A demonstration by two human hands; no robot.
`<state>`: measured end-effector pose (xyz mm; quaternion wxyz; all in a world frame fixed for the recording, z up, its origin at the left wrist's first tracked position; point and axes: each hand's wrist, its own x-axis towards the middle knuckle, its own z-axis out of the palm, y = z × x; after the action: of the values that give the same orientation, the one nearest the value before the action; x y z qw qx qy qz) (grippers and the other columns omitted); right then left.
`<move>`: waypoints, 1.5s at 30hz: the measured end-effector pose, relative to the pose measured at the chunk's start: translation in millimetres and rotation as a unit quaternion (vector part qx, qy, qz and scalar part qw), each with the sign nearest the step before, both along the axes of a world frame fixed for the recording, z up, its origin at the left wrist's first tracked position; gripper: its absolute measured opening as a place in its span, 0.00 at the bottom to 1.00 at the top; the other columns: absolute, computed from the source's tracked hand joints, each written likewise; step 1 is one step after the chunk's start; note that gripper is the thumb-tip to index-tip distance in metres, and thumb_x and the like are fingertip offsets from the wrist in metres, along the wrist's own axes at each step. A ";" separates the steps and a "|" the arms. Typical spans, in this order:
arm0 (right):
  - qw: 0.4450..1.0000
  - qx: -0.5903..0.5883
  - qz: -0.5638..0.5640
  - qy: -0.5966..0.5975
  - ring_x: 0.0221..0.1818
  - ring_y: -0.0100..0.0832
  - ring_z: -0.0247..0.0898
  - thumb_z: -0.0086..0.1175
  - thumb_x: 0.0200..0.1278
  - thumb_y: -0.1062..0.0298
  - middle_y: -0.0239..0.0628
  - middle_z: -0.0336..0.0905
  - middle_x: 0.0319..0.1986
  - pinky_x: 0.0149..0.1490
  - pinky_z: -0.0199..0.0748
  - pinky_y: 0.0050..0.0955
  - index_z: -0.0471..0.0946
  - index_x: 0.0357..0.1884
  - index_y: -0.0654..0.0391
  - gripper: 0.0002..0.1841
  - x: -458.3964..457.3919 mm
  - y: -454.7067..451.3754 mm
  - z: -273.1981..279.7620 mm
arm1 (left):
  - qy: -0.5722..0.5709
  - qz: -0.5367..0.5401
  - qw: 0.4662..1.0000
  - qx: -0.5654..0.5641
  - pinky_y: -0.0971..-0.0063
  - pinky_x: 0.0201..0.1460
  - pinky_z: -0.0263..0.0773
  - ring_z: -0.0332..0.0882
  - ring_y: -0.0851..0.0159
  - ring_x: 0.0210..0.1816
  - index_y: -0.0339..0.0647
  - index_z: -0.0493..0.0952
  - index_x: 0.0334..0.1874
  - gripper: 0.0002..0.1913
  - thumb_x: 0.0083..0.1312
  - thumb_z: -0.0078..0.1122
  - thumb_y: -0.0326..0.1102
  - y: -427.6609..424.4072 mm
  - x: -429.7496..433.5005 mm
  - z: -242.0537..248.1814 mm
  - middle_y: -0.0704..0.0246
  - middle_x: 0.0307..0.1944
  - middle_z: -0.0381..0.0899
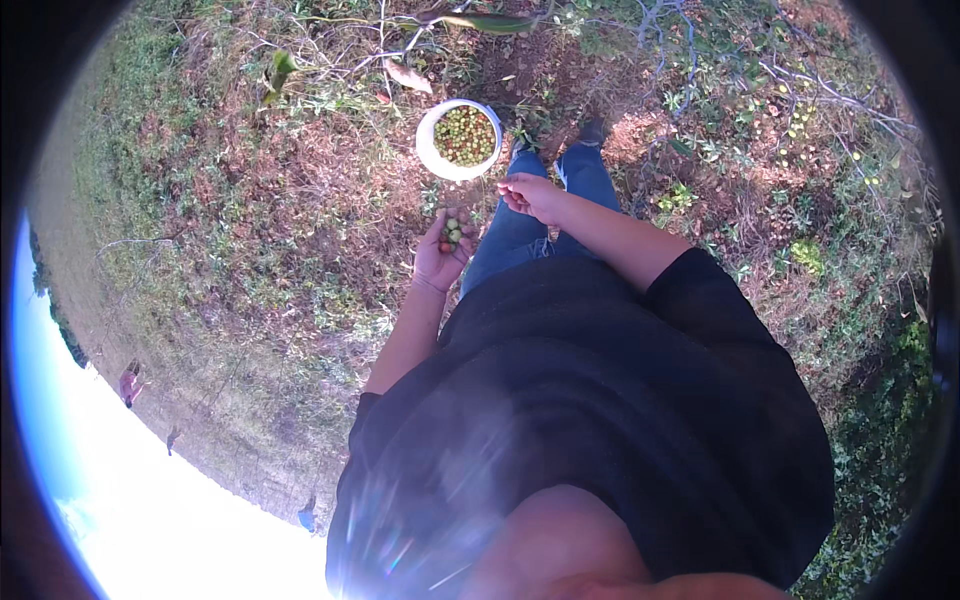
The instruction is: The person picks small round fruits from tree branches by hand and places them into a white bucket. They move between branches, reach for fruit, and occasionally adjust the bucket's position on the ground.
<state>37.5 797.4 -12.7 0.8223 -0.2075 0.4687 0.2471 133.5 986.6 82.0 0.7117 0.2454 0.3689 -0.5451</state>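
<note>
My left hand [441, 259] is cupped palm up around several small round fruits [454, 235], some green and some reddish. A white plastic bucket [430, 155] stands on the ground just beyond it, holding many small green, yellow and reddish-brown fruits [465, 135]. Over my thighs, my right hand [531, 198] is near the bucket's lower right side, apart from it. Its fingers are curled in together, and whether something small sits between them is not clear.
Thin bare branches [405, 52] with a few leaves cross the view at the top. On the right, small yellow-green fruits [799, 124] show among twigs. Dry leaves and weeds [300, 187] cover the ground. Distant people [130, 384] are at the far left.
</note>
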 end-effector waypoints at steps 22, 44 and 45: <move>0.927 -0.322 -0.121 0.151 0.36 0.24 0.74 0.44 0.69 0.61 0.36 0.77 0.43 0.38 0.74 0.20 0.70 0.56 0.57 0.18 -282.5 -90.6 54.3 | -0.107 -0.158 0.919 0.344 0.74 0.31 0.77 0.76 0.63 0.34 0.36 0.67 0.49 0.11 0.68 0.49 0.33 112.2 7.2 -113.1 0.60 0.35 0.75; 0.910 -0.271 -0.264 0.171 0.38 0.27 0.76 0.49 0.67 0.59 0.33 0.80 0.38 0.41 0.74 0.29 0.72 0.54 0.54 0.17 -625.9 -147.2 37.3 | -0.543 -0.258 0.798 -0.045 0.84 0.24 0.46 0.51 0.80 0.21 0.38 0.78 0.38 0.10 0.71 0.49 0.35 -339.1 -184.3 196.7 0.81 0.17 0.58; 0.907 -0.272 -0.238 0.218 0.38 0.27 0.76 0.49 0.67 0.59 0.33 0.80 0.39 0.41 0.74 0.29 0.72 0.54 0.54 0.17 -643.1 -161.4 39.0 | -0.543 -0.262 0.797 -0.048 0.84 0.24 0.45 0.50 0.81 0.21 0.38 0.78 0.38 0.10 0.70 0.49 0.35 -346.3 -198.8 198.4 0.81 0.17 0.58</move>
<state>-605.6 636.1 26.3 0.6459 -0.2464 0.7206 -0.0535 -65.3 640.3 280.4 0.6360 0.5535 -0.1831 -0.5057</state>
